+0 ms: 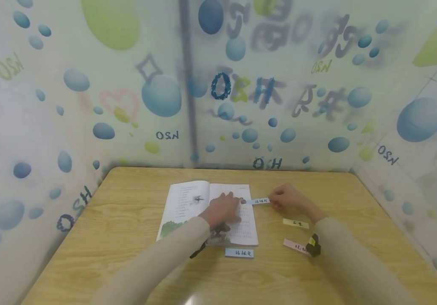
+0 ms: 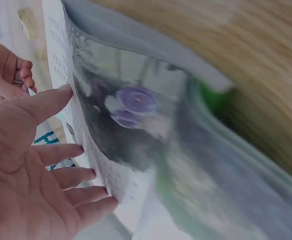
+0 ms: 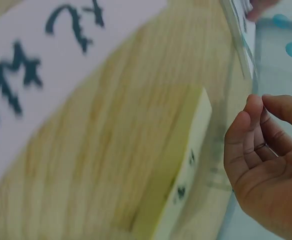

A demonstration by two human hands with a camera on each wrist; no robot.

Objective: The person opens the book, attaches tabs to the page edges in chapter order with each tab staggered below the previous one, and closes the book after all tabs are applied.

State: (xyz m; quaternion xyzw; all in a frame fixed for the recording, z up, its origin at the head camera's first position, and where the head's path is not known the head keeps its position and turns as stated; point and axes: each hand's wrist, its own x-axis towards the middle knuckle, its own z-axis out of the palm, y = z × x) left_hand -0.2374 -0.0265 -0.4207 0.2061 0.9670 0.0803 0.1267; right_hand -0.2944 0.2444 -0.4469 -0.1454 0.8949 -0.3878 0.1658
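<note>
An open book (image 1: 184, 212) lies on the wooden table, with printed text and pictures on its pages. My left hand (image 1: 224, 209) rests on the right-hand page with its fingers extended; in the left wrist view, the fingertips of that hand (image 2: 46, 175) touch the paper. At the book's right edge, my right hand (image 1: 288, 198) pinches the right end of a blue paper strip (image 1: 259, 201) with handwriting on it. The strip's left end overlaps the page edge. In the right wrist view, thumb and fingertips of this hand (image 3: 271, 155) come together, and the strip is hardly visible there.
Another blue strip (image 1: 239, 253) with handwriting lies just in front of the book. Below the right forearm are a yellow strip (image 1: 296, 223), thick like a pad, and a pink strip (image 1: 296, 246). Patterned curtain-like walls (image 1: 165, 97) with blue and green dots enclose the table (image 1: 126, 254).
</note>
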